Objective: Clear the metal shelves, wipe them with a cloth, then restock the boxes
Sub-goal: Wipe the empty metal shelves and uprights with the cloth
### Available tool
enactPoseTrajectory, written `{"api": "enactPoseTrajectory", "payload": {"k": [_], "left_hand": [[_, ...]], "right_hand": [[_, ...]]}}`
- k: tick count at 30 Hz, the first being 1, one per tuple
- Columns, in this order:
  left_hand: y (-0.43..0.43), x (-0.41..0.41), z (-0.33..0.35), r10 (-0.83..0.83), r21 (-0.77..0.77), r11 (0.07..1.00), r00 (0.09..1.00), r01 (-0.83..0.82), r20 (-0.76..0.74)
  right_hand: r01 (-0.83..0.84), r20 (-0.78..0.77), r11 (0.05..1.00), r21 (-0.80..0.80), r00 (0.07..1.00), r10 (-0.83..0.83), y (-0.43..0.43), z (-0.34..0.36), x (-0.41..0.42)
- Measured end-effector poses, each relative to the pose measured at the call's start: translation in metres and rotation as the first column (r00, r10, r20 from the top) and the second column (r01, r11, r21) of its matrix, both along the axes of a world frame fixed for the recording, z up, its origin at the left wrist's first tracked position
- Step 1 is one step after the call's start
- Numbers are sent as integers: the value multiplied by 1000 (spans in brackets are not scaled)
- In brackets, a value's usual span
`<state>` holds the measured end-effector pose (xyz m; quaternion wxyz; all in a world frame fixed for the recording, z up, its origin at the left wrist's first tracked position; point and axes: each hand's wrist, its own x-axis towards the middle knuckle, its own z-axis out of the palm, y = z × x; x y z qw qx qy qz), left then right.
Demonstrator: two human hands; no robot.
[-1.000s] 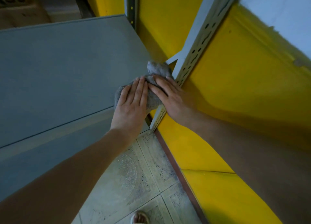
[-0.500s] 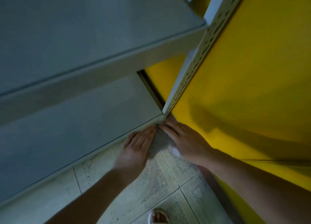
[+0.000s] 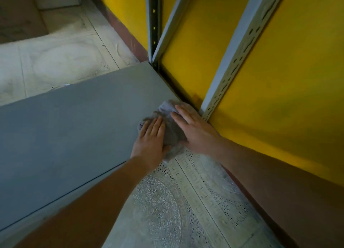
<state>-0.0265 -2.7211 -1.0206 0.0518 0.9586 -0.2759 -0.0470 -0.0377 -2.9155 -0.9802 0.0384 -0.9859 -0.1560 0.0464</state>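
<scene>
My left hand (image 3: 150, 136) and right hand (image 3: 193, 128) lie flat, fingers straight, pressing the crumpled grey cloth (image 3: 173, 134) onto the flat grey metal shelf (image 3: 74, 126) at its near right corner. The cloth seems to overhang the shelf's edge, so a careless push could drop it onto the patterned floor tiles (image 3: 167, 201) below. The perforated pale metal upright (image 3: 234, 61) at that corner crowds my right fingers, with the yellow wall (image 3: 279, 99) behind it.

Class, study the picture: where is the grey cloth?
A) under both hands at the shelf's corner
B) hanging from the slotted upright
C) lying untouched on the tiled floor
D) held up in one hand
A: the left hand and right hand both press flat on the cloth at the corner of the shelf, beside the slotted upright.
</scene>
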Motion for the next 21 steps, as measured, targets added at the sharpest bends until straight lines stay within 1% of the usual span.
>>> {"api": "enactPoseTrajectory", "payload": {"k": [2, 4, 7, 8, 9, 10, 12, 14, 16, 18, 21], "left_hand": [[1, -3, -10, 10, -107, 994, 998, -3, 57], [0, -11, -13, 10, -158, 987, 998, -1, 55], [-6, -18, -13, -36, -266, 962, 996, 57, 82], [-8, -15, -12, -44, -272, 960, 993, 71, 105], [-9, -12, -13, -27, -258, 964, 991, 60, 129], [-11, -9, -15, 20, -236, 972, 991, 12, 135], [-13, -7, -18, 96, -158, 984, 989, -77, 110], [-16, -11, -21, 105, -79, 992, 989, -98, 101], [-19, -12, -16, 97, -19, 995, 994, -96, 57], [-17, -14, -8, 103, 30, 994, 994, -104, 19], [-14, -17, -4, 129, 34, 991, 991, -128, -34]], "right_hand": [[-38, 1, 994, -100, 999, 38, -1, -10, 17], [-98, -16, 976, -196, 995, 97, -3, -14, 28], [-165, -45, 933, -321, 986, 159, -20, -16, 37], [-180, -56, 922, -342, 984, 171, -27, -21, 38], [-185, -32, 919, -349, 982, 185, -32, -28, 36], [-178, 10, 917, -357, 981, 194, -34, -37, 36], [-111, 77, 929, -354, 986, 147, -32, -51, 34], [-94, 116, 915, -391, 982, 151, -29, -60, 35], [-94, 81, 919, -384, 988, 134, -27, -57, 37], [-83, 78, 919, -384, 989, 122, -28, -56, 37], [-93, 55, 919, -382, 991, 123, -27, -54, 36]]}}
